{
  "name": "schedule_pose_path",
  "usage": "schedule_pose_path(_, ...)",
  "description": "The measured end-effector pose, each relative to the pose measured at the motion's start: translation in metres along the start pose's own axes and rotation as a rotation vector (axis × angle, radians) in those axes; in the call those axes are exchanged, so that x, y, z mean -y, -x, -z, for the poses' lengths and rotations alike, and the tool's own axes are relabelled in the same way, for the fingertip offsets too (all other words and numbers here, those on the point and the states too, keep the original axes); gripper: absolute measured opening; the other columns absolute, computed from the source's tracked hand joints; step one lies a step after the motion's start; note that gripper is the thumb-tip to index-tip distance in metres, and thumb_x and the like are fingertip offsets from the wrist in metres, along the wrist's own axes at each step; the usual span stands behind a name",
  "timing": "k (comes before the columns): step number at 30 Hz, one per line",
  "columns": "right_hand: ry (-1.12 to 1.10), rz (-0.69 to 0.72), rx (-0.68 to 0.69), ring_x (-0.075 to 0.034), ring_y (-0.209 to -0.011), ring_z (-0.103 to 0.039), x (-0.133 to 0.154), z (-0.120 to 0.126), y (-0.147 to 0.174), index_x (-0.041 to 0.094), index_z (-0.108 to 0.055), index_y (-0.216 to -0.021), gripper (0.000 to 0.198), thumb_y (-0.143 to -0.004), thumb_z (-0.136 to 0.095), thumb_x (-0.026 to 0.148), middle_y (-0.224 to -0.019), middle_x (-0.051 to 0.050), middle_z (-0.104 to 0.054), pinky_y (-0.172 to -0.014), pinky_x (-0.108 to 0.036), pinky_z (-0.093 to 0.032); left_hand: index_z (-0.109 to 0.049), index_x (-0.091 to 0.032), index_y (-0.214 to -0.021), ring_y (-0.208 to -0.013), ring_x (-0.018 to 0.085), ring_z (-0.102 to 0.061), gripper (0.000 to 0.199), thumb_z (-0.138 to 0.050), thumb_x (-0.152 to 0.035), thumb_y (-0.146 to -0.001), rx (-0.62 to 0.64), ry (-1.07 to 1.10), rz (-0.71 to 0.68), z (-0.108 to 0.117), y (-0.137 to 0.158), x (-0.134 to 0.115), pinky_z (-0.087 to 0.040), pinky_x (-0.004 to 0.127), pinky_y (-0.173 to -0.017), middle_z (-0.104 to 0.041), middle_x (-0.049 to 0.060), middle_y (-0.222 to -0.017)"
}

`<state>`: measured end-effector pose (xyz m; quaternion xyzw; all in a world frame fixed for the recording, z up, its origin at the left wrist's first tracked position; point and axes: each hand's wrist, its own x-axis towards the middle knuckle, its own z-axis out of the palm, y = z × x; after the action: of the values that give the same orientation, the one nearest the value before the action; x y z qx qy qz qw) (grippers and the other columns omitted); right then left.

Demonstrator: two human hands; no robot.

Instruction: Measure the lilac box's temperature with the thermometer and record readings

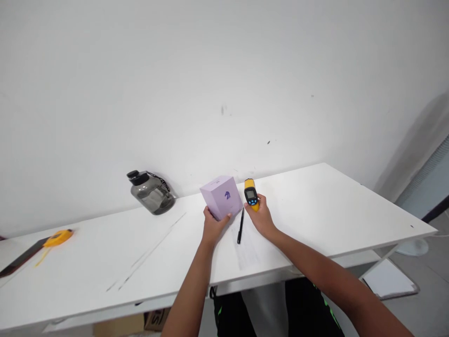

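My left hand (213, 226) grips the lower part of a light purple box (223, 196) with a dark logo on its front, thumb on the near side. The box looks slightly tilted on the white desk. In my right hand (262, 216) is a yellow and black infrared thermometer (251, 193), its small screen and blue buttons facing me. My fingers are wrapped round its handle, just right of the box. Between my two hands a black pen (240, 227) lies on a pale sheet of paper (247, 248).
A grey see-through water bottle (153, 193) stands at the back, by the wall. At the far left of the desk (105, 262) are a yellow tape measure (59, 238) and a dark flat object (23, 259). A cardboard box (156, 320) sits below the desk.
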<state>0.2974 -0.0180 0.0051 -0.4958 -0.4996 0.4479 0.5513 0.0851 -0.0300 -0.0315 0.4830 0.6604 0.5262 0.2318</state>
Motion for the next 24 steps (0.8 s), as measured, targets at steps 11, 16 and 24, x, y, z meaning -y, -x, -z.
schedule_pose_path(11,0.010,0.012,0.012,-0.027,-0.093,-0.071,-0.002,0.000,0.001,0.026,-0.051,-0.124,0.056,-0.079,-0.070,0.053,-0.099,-0.003,-0.073,-0.085,-0.041,-0.053,-0.032,-0.022,-0.147,-0.140,0.035,-0.059,0.103,-0.093,-0.053,-0.070,0.019,0.002,-0.013,0.000,-0.002,0.004,-0.052,0.054,-0.115,-0.051,0.023,-0.156)
schedule_pose_path(16,0.013,0.012,0.023,-0.027,-0.091,-0.070,-0.001,0.000,0.001,0.026,-0.051,-0.123,0.056,-0.078,-0.070,0.053,-0.098,-0.003,-0.073,-0.083,-0.040,-0.053,-0.033,-0.022,-0.146,-0.140,0.036,-0.058,0.104,-0.094,-0.053,-0.068,0.011,-0.001,-0.009,0.000,-0.002,0.003,-0.052,0.055,-0.114,-0.050,0.023,-0.156)
schedule_pose_path(24,0.016,0.005,0.028,-0.027,-0.093,-0.071,0.000,0.000,0.001,0.025,-0.050,-0.124,0.057,-0.079,-0.069,0.053,-0.099,-0.003,-0.072,-0.085,-0.041,-0.054,-0.031,-0.022,-0.147,-0.139,0.033,-0.060,0.104,-0.092,-0.057,-0.070,0.031,-0.019,-0.014,0.000,-0.004,0.010,-0.052,0.052,-0.113,-0.050,0.023,-0.156)
